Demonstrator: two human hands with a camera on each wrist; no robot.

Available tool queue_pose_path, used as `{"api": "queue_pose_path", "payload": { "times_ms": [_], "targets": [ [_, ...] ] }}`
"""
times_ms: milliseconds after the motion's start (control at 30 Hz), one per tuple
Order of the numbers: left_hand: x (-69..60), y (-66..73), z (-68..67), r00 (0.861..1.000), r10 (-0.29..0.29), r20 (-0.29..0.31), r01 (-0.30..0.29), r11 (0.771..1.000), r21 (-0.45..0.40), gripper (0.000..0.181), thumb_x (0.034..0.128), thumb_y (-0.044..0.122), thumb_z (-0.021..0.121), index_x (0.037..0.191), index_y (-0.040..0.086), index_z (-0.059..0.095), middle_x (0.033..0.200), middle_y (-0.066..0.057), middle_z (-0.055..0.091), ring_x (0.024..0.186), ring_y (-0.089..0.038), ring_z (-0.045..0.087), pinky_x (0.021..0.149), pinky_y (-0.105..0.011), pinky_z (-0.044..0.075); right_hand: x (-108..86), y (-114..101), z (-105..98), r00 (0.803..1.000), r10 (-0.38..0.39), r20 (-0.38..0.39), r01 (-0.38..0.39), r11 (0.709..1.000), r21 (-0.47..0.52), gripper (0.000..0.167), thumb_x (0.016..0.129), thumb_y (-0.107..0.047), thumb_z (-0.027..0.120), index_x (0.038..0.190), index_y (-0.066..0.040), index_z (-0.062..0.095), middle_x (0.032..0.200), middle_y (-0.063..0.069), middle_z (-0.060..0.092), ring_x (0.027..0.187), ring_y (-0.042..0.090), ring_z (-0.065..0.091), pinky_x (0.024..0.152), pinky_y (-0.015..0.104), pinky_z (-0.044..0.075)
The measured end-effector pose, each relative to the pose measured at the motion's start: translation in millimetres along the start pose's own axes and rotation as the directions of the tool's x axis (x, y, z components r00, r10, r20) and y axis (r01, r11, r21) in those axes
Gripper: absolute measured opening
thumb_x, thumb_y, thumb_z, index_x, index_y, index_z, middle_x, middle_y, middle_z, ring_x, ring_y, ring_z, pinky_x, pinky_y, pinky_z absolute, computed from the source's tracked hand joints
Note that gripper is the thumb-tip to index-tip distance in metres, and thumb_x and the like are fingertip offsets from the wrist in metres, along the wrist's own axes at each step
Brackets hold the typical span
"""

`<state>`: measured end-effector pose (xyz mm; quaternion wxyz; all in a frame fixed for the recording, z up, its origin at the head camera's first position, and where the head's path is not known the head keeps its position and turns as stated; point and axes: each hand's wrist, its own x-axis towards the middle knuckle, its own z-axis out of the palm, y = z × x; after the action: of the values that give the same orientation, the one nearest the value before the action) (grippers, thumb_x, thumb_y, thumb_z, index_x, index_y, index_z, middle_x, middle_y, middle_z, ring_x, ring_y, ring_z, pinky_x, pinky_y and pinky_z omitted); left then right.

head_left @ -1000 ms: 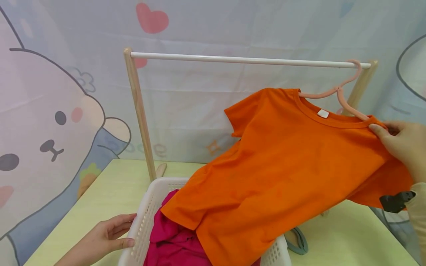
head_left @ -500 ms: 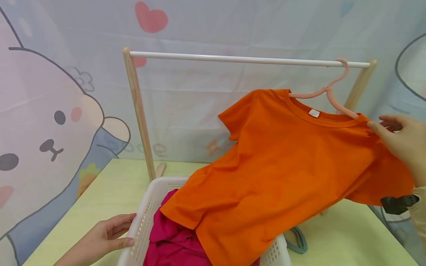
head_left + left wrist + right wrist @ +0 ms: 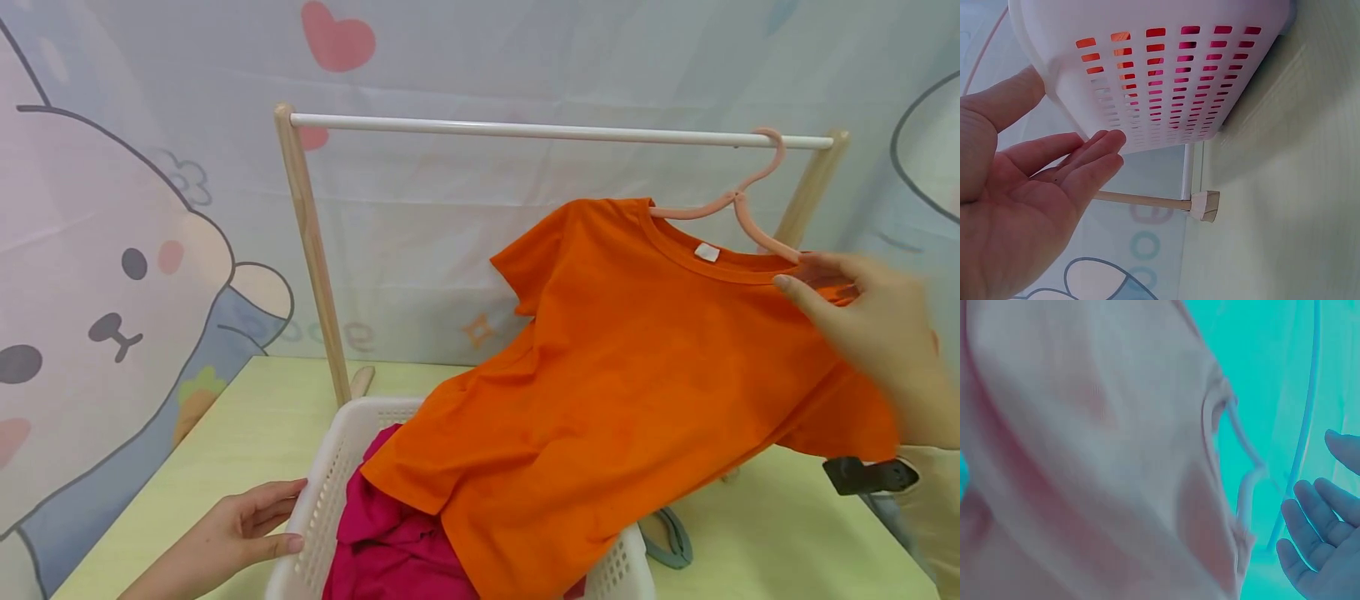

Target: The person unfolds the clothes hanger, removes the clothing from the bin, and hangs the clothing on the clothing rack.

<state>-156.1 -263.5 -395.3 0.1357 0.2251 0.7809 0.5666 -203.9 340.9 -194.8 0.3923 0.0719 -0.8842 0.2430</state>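
An orange T-shirt (image 3: 645, 358) hangs on a pink hanger (image 3: 738, 200), whose hook sits over the white bar near its right end. Its lower part drapes into a white basket (image 3: 318, 492), over a magenta garment (image 3: 405, 550). My right hand (image 3: 877, 325) is by the shirt's right shoulder, thumb and fingers apart. The right wrist view, oddly tinted, shows this right hand (image 3: 1329, 544) beside the hanger, fingers spread and holding nothing. At the basket's left side my left hand (image 3: 232, 529) touches the rim with loose, nearly straight fingers, seen too in the left wrist view.
A clothes rack with a white bar (image 3: 525, 129) and wooden posts (image 3: 311, 250) stands behind the basket. A grey-green loop-shaped thing (image 3: 675, 542) lies right of the basket on the pale table (image 3: 247, 425). A printed cloth backdrop (image 3: 465, 50) hangs behind.
The hanger with the shirt has slid slightly left along the bar. My right hand has let go of the shirt's shoulder and moved left. My left hand stays at the basket.
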Motion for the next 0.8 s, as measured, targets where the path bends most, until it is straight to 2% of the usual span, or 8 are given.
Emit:
{"api": "queue_pose_path", "payload": {
  "times_ms": [67, 100, 133, 200, 267, 333, 533, 800],
  "targets": [
    [-0.5, 0.7, 0.1, 1.0, -0.006, 0.003, 0.006, 1.0, -0.006, 0.066, 0.0923, 0.007, 0.063, 0.138, -0.022, 0.027, 0.137, -0.043, 0.037, 0.109, 0.014, 0.052, 0.085, -0.021, 0.053, -6.7, -7, 6, 1.0, 0.008, 0.023, -0.009, 1.0, 0.013, 0.041, 0.089, -0.026, 0.071, 0.115, 0.004, 0.066, 0.094, -0.015, 0.064, 0.076, -0.021, 0.039, 0.066, 0.0, 0.032],
    [-0.6, 1.0, 0.1, 1.0, -0.007, 0.004, 0.007, 1.0, -0.008, 0.066, 0.0924, 0.007, 0.063, 0.139, -0.022, 0.027, 0.137, -0.043, 0.037, 0.109, 0.014, 0.052, 0.085, -0.021, 0.053, -10.3, -10, 9, 0.999, 0.008, 0.035, -0.009, 1.0, 0.018, 0.041, 0.088, -0.027, 0.071, 0.115, 0.004, 0.066, 0.096, -0.009, 0.064, 0.077, -0.021, 0.04, 0.066, 0.002, 0.033],
    [-0.4, 1.1, 0.0, 1.0, -0.005, 0.006, 0.005, 1.0, -0.01, 0.066, 0.0925, 0.007, 0.063, 0.139, -0.022, 0.027, 0.137, -0.043, 0.037, 0.109, 0.014, 0.052, 0.085, -0.021, 0.053, -14.0, -12, 13, 0.999, 0.009, 0.049, -0.011, 0.999, 0.032, 0.041, 0.088, -0.027, 0.072, 0.116, 0.003, 0.066, 0.095, -0.016, 0.062, 0.079, -0.019, 0.041, 0.067, 0.003, 0.034],
    [-0.3, 1.1, -0.2, 1.0, -0.007, 0.008, 0.007, 1.0, -0.009, 0.066, 0.0926, 0.007, 0.063, 0.139, -0.022, 0.026, 0.137, -0.043, 0.036, 0.109, 0.014, 0.051, 0.085, -0.021, 0.053, -22.6, -17, 21, 0.997, 0.001, 0.081, -0.006, 0.998, 0.056, 0.042, 0.088, -0.027, 0.072, 0.118, 0.0, 0.066, 0.099, -0.016, 0.062, 0.081, -0.017, 0.043, 0.069, 0.005, 0.036],
    [0.6, 0.8, -0.4, 1.0, -0.007, 0.009, 0.007, 1.0, -0.003, 0.066, 0.0926, 0.007, 0.063, 0.139, -0.022, 0.027, 0.137, -0.043, 0.037, 0.109, 0.015, 0.051, 0.085, -0.022, 0.053, -31.4, -22, 30, 0.995, -0.039, 0.088, 0.03, 0.994, 0.107, 0.037, 0.087, -0.023, 0.074, 0.116, -0.001, 0.067, 0.095, -0.029, 0.055, 0.085, -0.015, 0.046, 0.075, 0.005, 0.036],
    [1.0, 0.9, -0.2, 1.0, -0.006, 0.008, 0.006, 1.0, 0.002, 0.066, 0.0925, 0.008, 0.063, 0.139, -0.022, 0.027, 0.137, -0.042, 0.037, 0.109, 0.015, 0.051, 0.085, -0.024, 0.054, -40.4, -28, 38, 0.992, -0.076, 0.102, 0.06, 0.987, 0.149, 0.035, 0.086, -0.02, 0.074, 0.115, -0.002, 0.067, 0.095, -0.027, 0.057, 0.086, -0.014, 0.048, 0.078, 0.003, 0.036],
    [1.7, 2.0, 0.9, 1.0, -0.022, 0.004, 0.022, 1.0, -0.004, 0.067, 0.092, 0.009, 0.064, 0.138, -0.022, 0.027, 0.136, -0.042, 0.038, 0.108, 0.015, 0.052, 0.085, -0.024, 0.054, -65.8, -44, 63, 0.979, -0.168, 0.118, 0.142, 0.969, 0.204, 0.029, 0.085, -0.015, 0.075, 0.111, -0.003, 0.068, 0.097, 0.008, 0.069, 0.087, -0.013, 0.051, 0.081, 0.005, 0.038],
    [0.0, 1.6, 0.3, 1.0, -0.018, 0.0, 0.018, 1.0, -0.003, 0.066, 0.0922, 0.008, 0.064, 0.138, -0.022, 0.027, 0.136, -0.041, 0.04, 0.108, 0.014, 0.052, 0.085, -0.022, 0.054, -97.4, -61, 94, 0.955, -0.192, 0.225, 0.133, 0.958, 0.254, 0.027, 0.084, -0.017, 0.076, 0.11, -0.009, 0.069, 0.099, 0.0, 0.07, 0.089, 0.004, 0.06, 0.078, 0.015, 0.045]
  ]
}}
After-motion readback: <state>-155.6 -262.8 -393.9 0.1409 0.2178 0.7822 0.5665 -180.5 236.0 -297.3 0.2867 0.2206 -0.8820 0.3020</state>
